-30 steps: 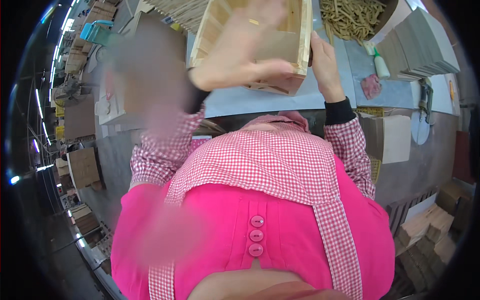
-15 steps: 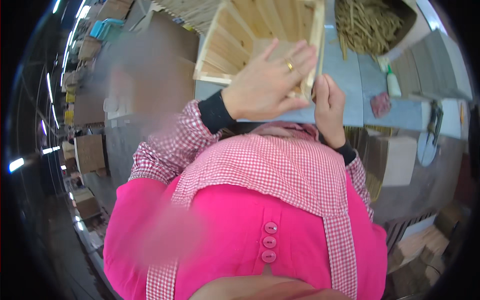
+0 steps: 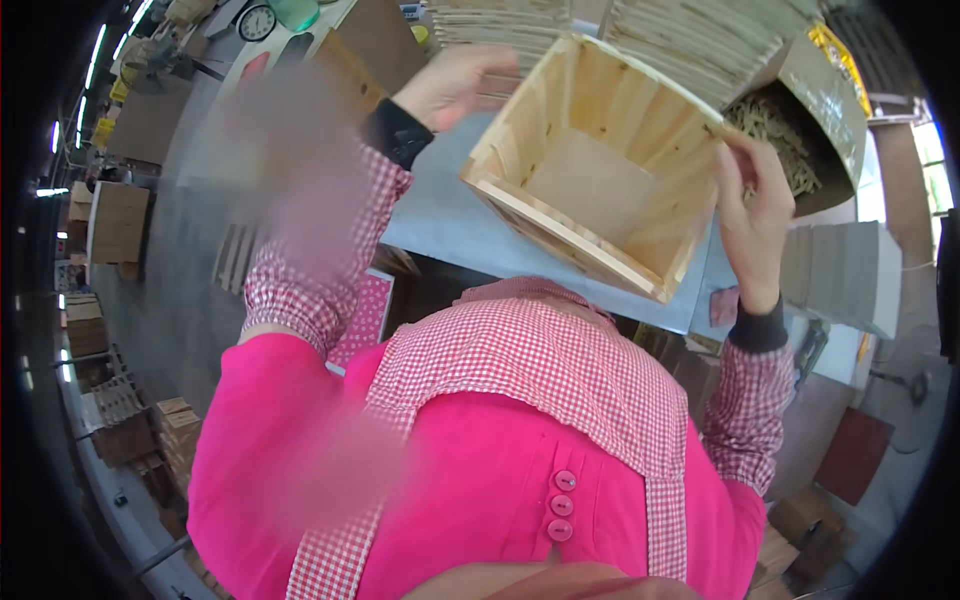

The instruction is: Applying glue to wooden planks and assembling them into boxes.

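Wood, pale and knotty, fills the right hand (image 3: 757,205): its fingers close over the right-hand rim of the box (image 3: 640,108), the thumb toward the near side. The left hand (image 3: 455,85) has its fingers loosely bent beside the box's far left edge, with nothing visible in it; I cannot tell whether its fingertips touch the wood.

The box sits tilted above the blue table (image 3: 450,215), mouth turned up toward the wearer; whether its base rests there is hidden. It looks fairly light for its bulk and stiff, with dry, slightly grippy walls that flare outward. The thin rim seems the likeliest part to chip or splinter, so 2 opposite walls, held near the corners, should give the steadiest hold.

Beyond the box lie 2 stacks of strips (image 3: 690,45). To the right stands a carton (image 3: 835,110) of short sticks (image 3: 775,135), with grey panels (image 3: 845,270) nearer the wearer and a pink rag (image 3: 723,306) by the table edge.

No label or writing shows on the box. Far left, a dial (image 3: 257,22) carries marks too small to read.
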Demonstrator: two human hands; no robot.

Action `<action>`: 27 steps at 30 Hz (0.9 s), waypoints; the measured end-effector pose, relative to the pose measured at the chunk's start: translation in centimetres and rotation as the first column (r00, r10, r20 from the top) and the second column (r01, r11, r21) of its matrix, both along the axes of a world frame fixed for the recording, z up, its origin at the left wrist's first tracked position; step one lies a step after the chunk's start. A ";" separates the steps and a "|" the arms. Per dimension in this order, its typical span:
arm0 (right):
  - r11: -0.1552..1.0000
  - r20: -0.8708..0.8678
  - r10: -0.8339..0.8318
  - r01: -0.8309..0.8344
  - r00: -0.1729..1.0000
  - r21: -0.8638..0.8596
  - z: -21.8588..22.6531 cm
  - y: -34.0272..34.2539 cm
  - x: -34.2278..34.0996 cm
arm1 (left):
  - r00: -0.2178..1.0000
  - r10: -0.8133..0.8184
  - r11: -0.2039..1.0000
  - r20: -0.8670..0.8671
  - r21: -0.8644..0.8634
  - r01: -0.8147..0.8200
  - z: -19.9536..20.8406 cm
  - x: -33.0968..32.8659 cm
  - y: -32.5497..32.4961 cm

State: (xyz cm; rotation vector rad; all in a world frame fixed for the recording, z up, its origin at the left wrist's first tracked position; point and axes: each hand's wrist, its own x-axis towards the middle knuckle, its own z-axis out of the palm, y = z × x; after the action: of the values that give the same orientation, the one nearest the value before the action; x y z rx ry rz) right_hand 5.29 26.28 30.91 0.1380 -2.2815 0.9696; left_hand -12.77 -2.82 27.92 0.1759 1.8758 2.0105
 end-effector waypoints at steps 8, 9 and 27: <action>0.918 0.266 -0.065 -0.047 0.962 0.394 -1.5 -7.1 -13.8 | 0.878 -0.379 0.925 0.294 0.165 0.343 -4.0 -2.9 2.9; 0.905 0.276 -0.069 -0.056 0.959 0.423 -2.0 -8.0 -14.2 | 0.868 -0.397 0.917 0.299 0.179 0.357 -4.5 -3.4 3.0; 0.948 0.174 -0.144 0.086 0.974 0.307 -4.8 -10.1 -15.3 | 0.471 -0.738 0.624 0.483 0.754 0.204 -6.8 -11.6 7.9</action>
State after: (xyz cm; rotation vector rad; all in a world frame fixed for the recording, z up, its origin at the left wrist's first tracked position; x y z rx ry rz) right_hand -10.03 16.16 26.07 0.0361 -2.5747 0.5957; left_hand -24.33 5.10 21.15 0.0161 0.4722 1.7260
